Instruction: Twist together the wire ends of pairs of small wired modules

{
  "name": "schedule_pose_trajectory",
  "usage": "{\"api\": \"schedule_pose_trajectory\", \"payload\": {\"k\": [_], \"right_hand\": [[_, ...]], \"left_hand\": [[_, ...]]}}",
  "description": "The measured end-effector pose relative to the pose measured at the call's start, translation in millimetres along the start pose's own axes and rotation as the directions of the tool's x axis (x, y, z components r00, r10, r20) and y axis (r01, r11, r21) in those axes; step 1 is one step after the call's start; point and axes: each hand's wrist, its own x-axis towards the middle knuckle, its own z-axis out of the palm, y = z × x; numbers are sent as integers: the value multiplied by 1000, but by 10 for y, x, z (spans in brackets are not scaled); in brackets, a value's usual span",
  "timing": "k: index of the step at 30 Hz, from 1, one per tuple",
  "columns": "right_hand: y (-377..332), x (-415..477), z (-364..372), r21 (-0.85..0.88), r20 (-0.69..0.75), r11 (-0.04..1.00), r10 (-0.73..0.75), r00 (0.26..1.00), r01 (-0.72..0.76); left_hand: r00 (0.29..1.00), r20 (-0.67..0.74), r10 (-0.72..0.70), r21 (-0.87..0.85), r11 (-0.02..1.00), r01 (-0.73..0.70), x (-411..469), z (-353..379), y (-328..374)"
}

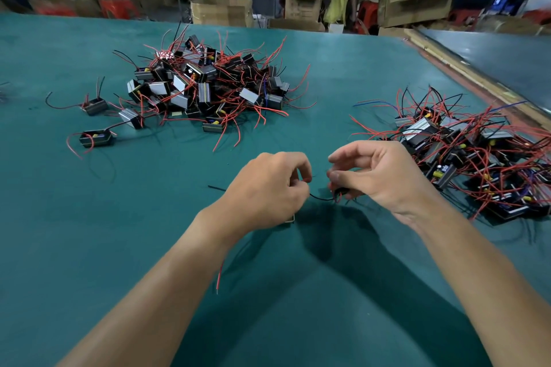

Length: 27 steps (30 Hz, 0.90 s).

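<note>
Evidently the work centred on a thin black wire (320, 197) that ran between the two hands, low over the green table (89, 217). The left hand (268, 188) had its fingers curled closed, pinching one end of that wire; a pale corner of a module (290, 219) showed under its heel, and a red wire (220, 275) trailed out below the wrist. The right hand (375, 176) pinched the other end between thumb and lower fingers, with the index finger lifted loosely above; it seemed to hold a small dark module, though the fingers hid most of it. Whether the bare ends had actually met could not be told.

Farther off, a heap of modules (208, 83) with red and black leads lay toward the far left, and a second heap (477, 158) lay just beside the right hand.

A fair risk was that the fine ends would slip apart under uneven pinching, leaving a loose twist. Stray leads from the near heap might also snag the right wrist.
</note>
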Motion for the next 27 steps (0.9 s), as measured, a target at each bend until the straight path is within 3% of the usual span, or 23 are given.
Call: {"api": "schedule_pose_trajectory", "payload": {"k": [11, 17, 27], "right_hand": [[-17, -26, 29, -18, 59, 999, -45, 997, 46], [20, -23, 85, -27, 78, 999, -18, 997, 20], [10, -39, 120, -66, 75, 998, -12, 997, 17]], "left_hand": [[1000, -5, 28, -104, 994, -29, 5, 24, 3], [1000, 29, 5, -266, 964, 3, -14, 17, 33], [993, 80, -86, -321, 941, 107, 6, 73, 20]]}}
